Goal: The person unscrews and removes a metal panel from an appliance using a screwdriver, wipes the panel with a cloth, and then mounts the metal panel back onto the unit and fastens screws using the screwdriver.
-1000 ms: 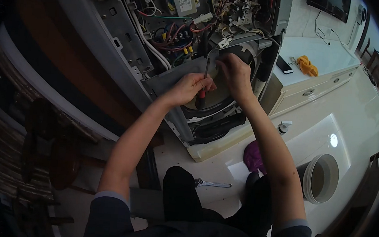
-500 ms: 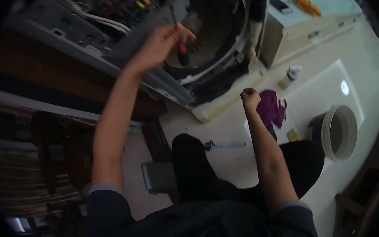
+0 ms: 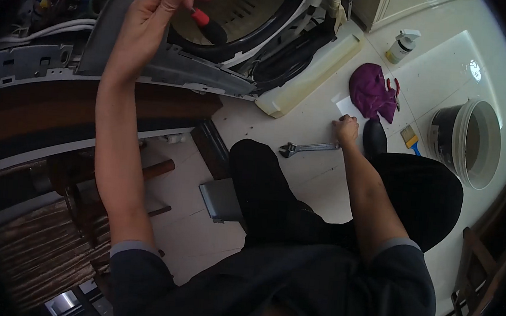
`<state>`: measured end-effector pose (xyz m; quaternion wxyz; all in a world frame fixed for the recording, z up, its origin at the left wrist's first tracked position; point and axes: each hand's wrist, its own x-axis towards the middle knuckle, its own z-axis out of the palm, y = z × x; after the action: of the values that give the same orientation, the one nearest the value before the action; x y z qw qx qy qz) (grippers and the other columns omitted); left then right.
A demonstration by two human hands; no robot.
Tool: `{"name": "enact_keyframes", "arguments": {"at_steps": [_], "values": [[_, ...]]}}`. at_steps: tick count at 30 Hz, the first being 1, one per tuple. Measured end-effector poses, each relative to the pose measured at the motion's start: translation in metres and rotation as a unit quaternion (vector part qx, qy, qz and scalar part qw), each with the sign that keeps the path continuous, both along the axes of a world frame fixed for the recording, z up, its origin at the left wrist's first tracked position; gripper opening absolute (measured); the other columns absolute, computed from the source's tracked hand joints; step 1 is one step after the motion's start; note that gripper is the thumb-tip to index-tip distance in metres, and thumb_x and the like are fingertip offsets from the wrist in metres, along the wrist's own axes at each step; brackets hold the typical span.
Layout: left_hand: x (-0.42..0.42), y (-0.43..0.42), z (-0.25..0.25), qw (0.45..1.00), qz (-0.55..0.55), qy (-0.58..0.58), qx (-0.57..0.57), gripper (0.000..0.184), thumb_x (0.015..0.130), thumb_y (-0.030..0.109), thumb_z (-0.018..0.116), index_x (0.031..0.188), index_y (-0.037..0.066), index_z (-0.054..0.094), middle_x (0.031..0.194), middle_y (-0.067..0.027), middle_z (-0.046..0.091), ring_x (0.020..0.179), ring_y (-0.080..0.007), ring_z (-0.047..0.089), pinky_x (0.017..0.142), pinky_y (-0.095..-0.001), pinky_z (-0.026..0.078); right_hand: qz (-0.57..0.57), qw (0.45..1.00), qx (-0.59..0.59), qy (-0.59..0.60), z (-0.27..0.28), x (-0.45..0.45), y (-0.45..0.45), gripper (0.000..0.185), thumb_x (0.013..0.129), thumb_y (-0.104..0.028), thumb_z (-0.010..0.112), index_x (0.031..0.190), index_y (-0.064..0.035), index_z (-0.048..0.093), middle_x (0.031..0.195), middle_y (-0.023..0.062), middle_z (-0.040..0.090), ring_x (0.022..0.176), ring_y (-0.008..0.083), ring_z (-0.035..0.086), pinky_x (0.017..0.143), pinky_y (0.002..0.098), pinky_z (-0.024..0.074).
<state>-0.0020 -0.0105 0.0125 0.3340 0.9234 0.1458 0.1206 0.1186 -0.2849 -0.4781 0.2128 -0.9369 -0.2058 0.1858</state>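
Note:
My left hand (image 3: 144, 30) is closed round a screwdriver (image 3: 210, 27) with a red and black handle, held over the opened washing machine (image 3: 183, 63). The handle hangs in front of the round drum (image 3: 243, 14); the shaft runs up past my fingers to the frame's top edge. Low over the floor, my right hand (image 3: 347, 130) has its fingers curled together, and what they hold, if anything, is hidden. It is beside a small white sheet (image 3: 346, 106) and the handle end of an adjustable wrench (image 3: 307, 148). A purple cloth (image 3: 368, 90) lies just beyond it.
Red-handled pliers (image 3: 393, 92), a paintbrush (image 3: 409, 137) and a small bottle (image 3: 402, 48) are to the right. A bucket (image 3: 471, 145) stands farther right. A cream strip (image 3: 313, 76) lies along the machine's base. A small grey stool (image 3: 221, 200) is by my knee.
My view has shifted. My right hand has come down to the floor near the white sheet and the wrench. The screwdriver is still in my left hand over the machine.

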Motion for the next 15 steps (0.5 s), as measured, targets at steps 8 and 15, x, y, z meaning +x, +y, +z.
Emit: {"name": "enact_keyframes", "arguments": {"at_steps": [8, 15], "values": [[-0.001, 0.001, 0.000, 1.000, -0.001, 0.005, 0.005, 0.041, 0.101, 0.045, 0.042, 0.082, 0.011, 0.055, 0.114, -0.0101, 0.067, 0.117, -0.0216, 0.058, 0.107, -0.0376, 0.038, 0.023, 0.819, 0.288, 0.496, 0.066, -0.058, 0.141, 0.022, 0.091, -0.011, 0.057, 0.107, 0.0022, 0.066, 0.095, 0.0122, 0.070, 0.088, 0.0202, 0.068, 0.074, 0.0335, 0.0554], [-0.002, 0.011, -0.002, 0.999, -0.021, 0.009, 0.024, 0.039, 0.102, 0.041, 0.043, 0.083, 0.010, 0.054, 0.113, -0.0094, 0.067, 0.115, -0.0196, 0.059, 0.106, -0.0343, 0.039, -0.132, 0.623, 0.409, 0.654, 0.103, -0.121, 0.186, 0.048, 0.093, 0.005, 0.038, 0.141, 0.0002, 0.039, 0.130, 0.0164, 0.055, 0.115, 0.0235, 0.056, 0.091, 0.0337, 0.0492]]}}
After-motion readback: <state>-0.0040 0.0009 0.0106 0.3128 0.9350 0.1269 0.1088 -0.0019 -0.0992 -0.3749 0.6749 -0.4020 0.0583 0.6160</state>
